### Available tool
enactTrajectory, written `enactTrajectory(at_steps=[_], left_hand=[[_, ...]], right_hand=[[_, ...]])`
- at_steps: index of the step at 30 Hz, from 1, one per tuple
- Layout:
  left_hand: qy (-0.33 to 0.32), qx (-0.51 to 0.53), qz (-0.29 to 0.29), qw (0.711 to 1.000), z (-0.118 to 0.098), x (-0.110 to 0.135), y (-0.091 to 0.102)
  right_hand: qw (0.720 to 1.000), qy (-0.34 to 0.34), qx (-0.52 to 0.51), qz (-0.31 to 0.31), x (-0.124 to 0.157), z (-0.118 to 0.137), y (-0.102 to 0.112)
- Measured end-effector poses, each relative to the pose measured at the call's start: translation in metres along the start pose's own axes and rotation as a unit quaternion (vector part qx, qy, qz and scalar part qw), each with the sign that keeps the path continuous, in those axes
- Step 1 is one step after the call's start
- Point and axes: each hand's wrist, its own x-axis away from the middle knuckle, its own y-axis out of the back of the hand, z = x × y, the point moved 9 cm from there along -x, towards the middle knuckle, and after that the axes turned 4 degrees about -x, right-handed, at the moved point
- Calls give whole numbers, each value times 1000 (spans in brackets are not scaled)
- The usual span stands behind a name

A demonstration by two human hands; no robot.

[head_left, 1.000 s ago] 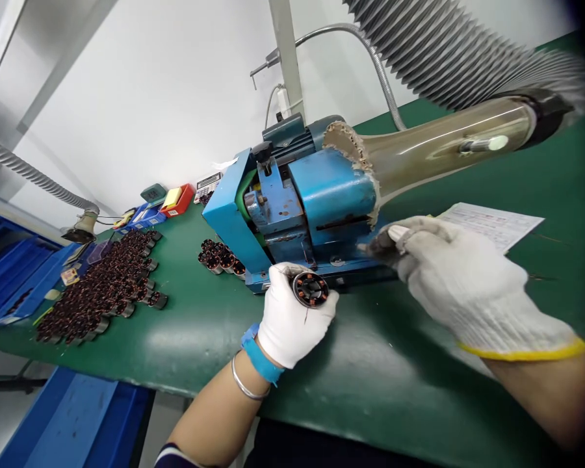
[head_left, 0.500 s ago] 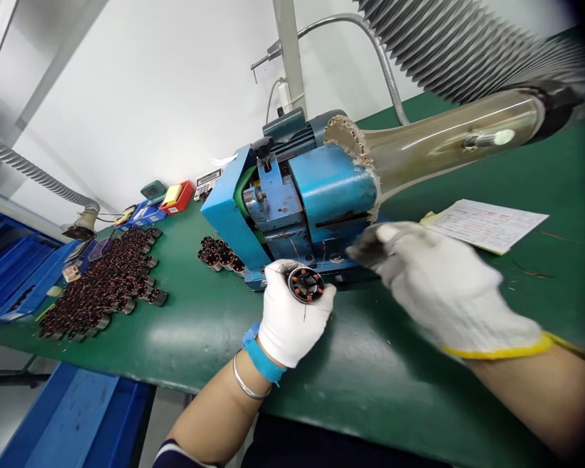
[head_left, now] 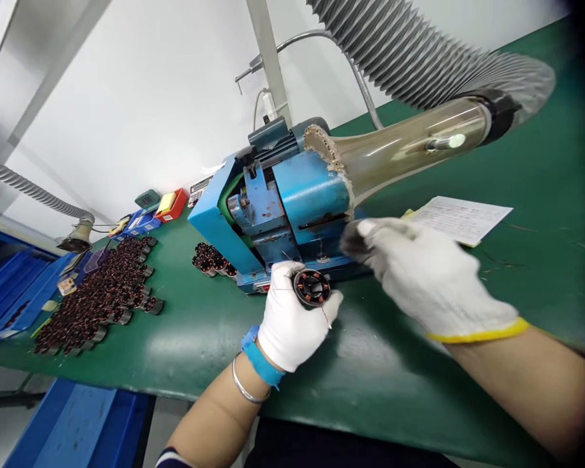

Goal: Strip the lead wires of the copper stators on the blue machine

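green worktop (head_left: 185, 344) against a white wall (head_left: 141, 97); a blue machine (head_left: 314, 185) stands on it, with a brownish see-through duct (head_left: 404, 143) running from its right side to a grey ribbed hose (head_left: 394, 49).

we find the left hand (head_left: 297, 318), in a white glove, closed around a wound ring (head_left: 303, 288). the grip is firm-looking, thumb and fingers wrapped about the rim, the round face with its copper windings turned up toward us. we place the ring just in front of the machine's base, on the near side. a thin reddish wire (head_left: 326, 316) trails from its lower edge over the glove. blue band (head_left: 262, 361) and metal bangle (head_left: 244, 385) at that wrist.

right hand (head_left: 419, 276): white glove, dark fingertips, yellow cuff edge. fingers curled together near the machine's lower right; blurred, so we cannot tell whether they hold anything.

a printed sheet (head_left: 461, 221) lies beyond this hand. to the left we note a wide spread of similar rings (head_left: 104, 292), and a smaller cluster (head_left: 209, 259) beside the machine.
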Motion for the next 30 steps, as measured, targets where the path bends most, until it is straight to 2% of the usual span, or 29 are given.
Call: enactTrajectory(at_steps=[2, 4, 7, 14, 20, 30], left_hand=[[29, -3, 1, 1000, 5, -3, -2], [56, -10, 9, 998, 8, -7, -5], [84, -35, 19, 996, 7, -15, -6], [89, -107, 34, 990, -5, -34, -2], [80, -143, 51, 985, -12, -38, -8], [98, -170, 60, 979, -18, -39, -9]], right_hand=[[998, -50, 16, 47, 12, -8, -19], [994, -65, -17, 89, 24, -12, -38], [989, -81, -80, 93, 31, -18, -50], [986, -80, -132, 67, 19, -17, -54], [977, -98, -180, 51, 19, -16, -50], [988, -58, -142, 19, 15, -15, -40]])
